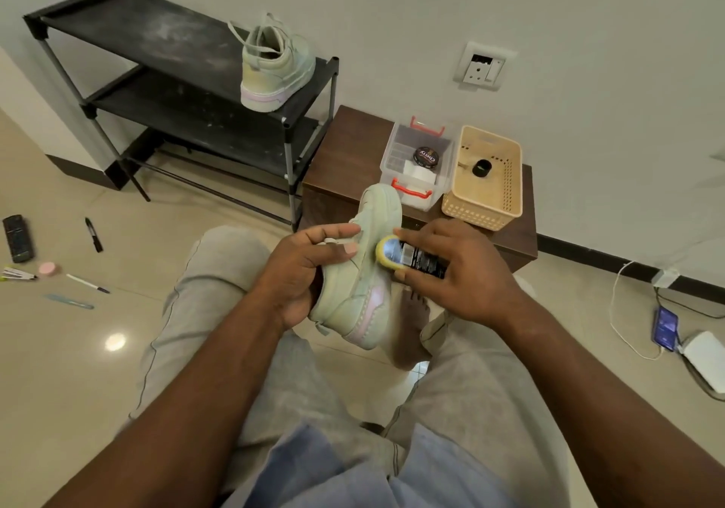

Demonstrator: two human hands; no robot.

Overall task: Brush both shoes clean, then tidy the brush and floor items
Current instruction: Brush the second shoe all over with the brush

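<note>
My left hand [304, 268] grips a pale green sneaker [363, 272] with pink trim, held over my lap with its toe pointing away. My right hand [459, 272] holds a black applicator bottle with a yellow sponge tip [396, 254], and the sponge presses against the sneaker's side. The matching second sneaker [274, 68] stands on the top shelf of a black shoe rack [157, 60], heel toward me. On the floor at the left lie a remote [17, 238], a black marker [94, 235], a pen [88, 284], a pink round item [49, 269] and a blue file [70, 301].
A low brown cabinet [345, 154] ahead carries a clear box with red handles [416, 166] holding a polish tin, and a beige basket [484, 182] with a black cap inside. At the right floor edge a phone [665, 325] charges by cable beside a white adapter.
</note>
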